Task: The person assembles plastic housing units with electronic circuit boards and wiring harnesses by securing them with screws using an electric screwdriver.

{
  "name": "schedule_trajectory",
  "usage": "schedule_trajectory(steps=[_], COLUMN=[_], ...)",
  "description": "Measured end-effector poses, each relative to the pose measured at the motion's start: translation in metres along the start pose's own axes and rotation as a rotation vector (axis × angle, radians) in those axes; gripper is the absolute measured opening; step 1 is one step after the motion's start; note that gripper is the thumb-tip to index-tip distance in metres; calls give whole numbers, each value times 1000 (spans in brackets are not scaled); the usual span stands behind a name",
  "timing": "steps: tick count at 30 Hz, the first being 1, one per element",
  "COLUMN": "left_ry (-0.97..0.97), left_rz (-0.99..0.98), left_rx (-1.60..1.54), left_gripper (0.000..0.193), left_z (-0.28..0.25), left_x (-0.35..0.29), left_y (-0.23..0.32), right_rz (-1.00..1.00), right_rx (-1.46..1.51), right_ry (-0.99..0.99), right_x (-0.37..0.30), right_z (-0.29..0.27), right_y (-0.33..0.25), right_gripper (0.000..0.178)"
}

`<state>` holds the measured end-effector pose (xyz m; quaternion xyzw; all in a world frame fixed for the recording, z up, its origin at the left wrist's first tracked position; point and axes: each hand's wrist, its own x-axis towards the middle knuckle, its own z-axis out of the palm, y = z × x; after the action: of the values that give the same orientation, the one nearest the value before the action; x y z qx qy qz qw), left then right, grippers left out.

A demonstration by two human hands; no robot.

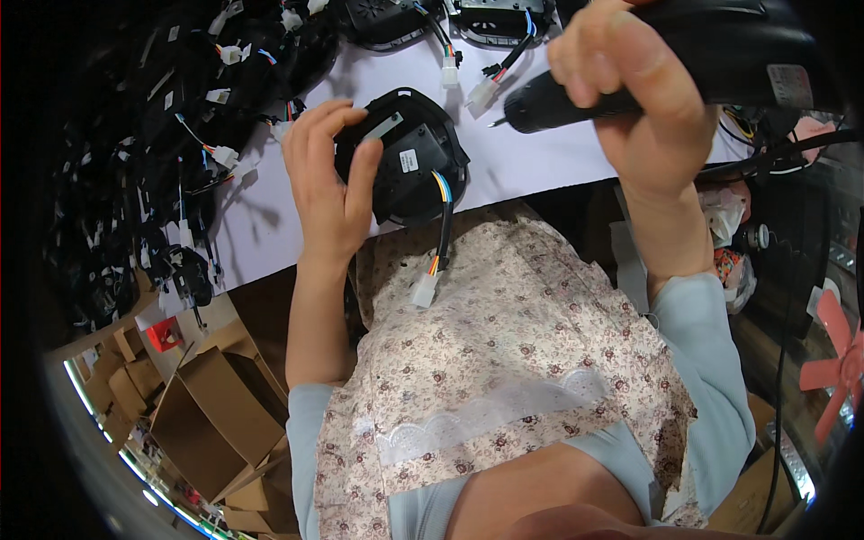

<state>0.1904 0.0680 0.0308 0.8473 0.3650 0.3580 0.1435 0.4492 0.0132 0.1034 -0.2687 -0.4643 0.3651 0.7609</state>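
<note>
A black round plastic unit (414, 180) lies on the white table in front of me, its back side up. From it a cable of blue, yellow and red wires runs over the table's edge to a white plug (424, 290) hanging against my floral apron. My left hand (328, 175) grips the unit's left side, thumb and fingers curled over it. In my right hand (634, 90) is a black electric screwdriver (720, 58), its fingers wrapped round the body. The thin bit (496, 123) points left, above the table and apart from the unit.
Similar black units (387, 20) with white plugs lie at the far edge. A large heap of black wired units (135, 162) covers the left side. Cardboard boxes (216, 405) stand below left. A black cord (801, 148) and a pink fan (835, 364) are at the right.
</note>
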Motion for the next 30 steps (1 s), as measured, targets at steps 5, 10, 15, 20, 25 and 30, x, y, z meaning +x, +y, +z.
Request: schedule_trajectory(steps=[5, 10, 15, 20, 25, 30], left_ry=[-215, -182, -166, -162, -159, -151], left_rz=[-24, -39, -37, -43, -33, -52], left_rx=[18, 77, 68, 62, 72, 91], left_gripper=[49, 54, 54, 54, 54, 54], left_z=[-8, 2, 5, 6, 5, 6], left_x=[-18, -27, -28, -27, -29, -31], left_y=[17, 14, 13, 13, 11, 11], right_rz=[3, -143, -89, -3, 33, -59], right_rx=[-245, -488, -382, -254, -141, -56], right_ry=[-132, -268, -254, -255, -201, -341], right_x=[1, 7, 6, -2, -9, 0], right_z=[6, 11, 20, 20, 26, 33], right_y=[10, 22, 29, 43, 53, 65], right_gripper=[30, 24, 25, 26, 27, 27])
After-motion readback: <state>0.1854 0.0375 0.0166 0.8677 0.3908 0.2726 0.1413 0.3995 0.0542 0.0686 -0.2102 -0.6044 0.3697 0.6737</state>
